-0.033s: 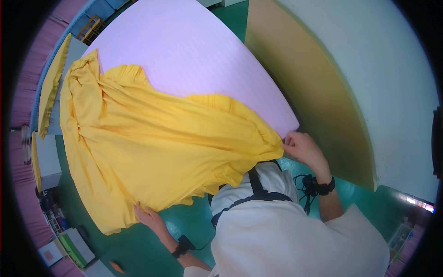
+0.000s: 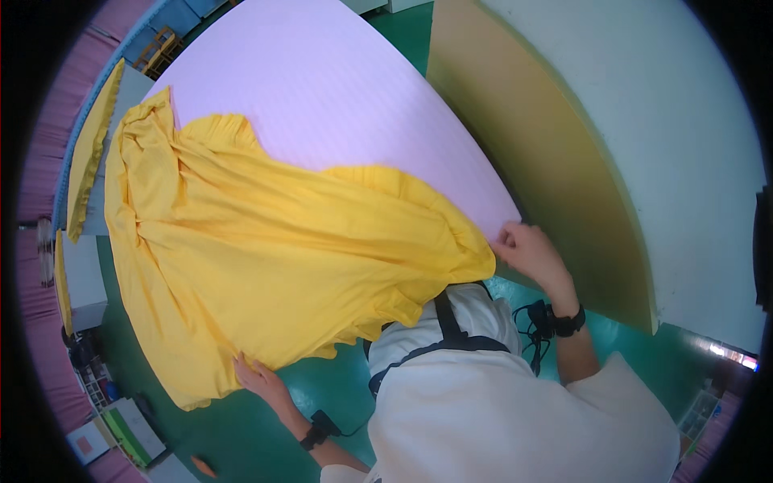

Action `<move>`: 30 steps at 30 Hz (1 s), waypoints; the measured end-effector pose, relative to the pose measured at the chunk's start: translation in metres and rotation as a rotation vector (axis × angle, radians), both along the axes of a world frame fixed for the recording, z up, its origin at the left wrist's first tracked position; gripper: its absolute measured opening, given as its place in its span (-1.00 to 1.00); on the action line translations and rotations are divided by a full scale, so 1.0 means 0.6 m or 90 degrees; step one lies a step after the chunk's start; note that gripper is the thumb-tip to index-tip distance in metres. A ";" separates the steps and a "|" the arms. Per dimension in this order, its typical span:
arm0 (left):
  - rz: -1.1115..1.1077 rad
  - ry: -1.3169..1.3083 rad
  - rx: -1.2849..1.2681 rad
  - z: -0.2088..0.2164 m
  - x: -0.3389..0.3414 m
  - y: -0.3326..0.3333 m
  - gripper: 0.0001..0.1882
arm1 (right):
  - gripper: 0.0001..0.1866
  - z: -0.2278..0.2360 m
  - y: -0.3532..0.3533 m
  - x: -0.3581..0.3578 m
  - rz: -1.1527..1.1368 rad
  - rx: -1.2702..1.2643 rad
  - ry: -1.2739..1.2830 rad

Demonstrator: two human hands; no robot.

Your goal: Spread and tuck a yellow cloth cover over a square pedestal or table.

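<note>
A large yellow cloth with ruffled edges (image 2: 266, 233) lies creased across a lilac padded surface (image 2: 322, 72) and hangs down over its near left side. At the cloth's lower hem, my left hand (image 2: 262, 380) is closed on the edge, its fingertips against the fabric. My right hand (image 2: 531, 256) is at the near right corner of the lilac surface, beside the cloth's right corner. Its fingers are curled into a pinch, and what lies between them is hidden.
A tan and white panel (image 2: 547, 153) rises along the right of the lilac surface. Green floor (image 2: 322, 402) shows below the cloth. Other yellow ruffled pieces (image 2: 95, 149) hang at the left. A green and white box (image 2: 133, 431) stands lower left, and wooden chairs (image 2: 159, 52) stand far left.
My right hand has shifted slightly up and away from me, over the corner of the lilac surface. My left hand and the cloth stay nearly as they were.
</note>
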State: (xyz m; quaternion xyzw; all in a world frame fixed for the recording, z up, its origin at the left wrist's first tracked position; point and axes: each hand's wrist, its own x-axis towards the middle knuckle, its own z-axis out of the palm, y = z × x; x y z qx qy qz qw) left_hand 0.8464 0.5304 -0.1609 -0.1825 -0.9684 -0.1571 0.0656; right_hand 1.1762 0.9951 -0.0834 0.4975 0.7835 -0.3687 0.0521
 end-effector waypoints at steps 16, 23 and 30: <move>0.019 -0.016 -0.200 0.060 -0.040 0.037 -0.59 | -0.70 -0.030 0.054 -0.178 0.120 -0.069 0.211; 0.032 -0.110 -0.241 0.075 -0.050 0.053 -0.58 | -0.70 -0.043 0.063 -0.128 0.109 0.060 0.223; 0.006 -0.227 -0.263 0.121 -0.076 0.056 -0.58 | -0.82 0.003 0.045 -0.108 -0.028 0.038 0.187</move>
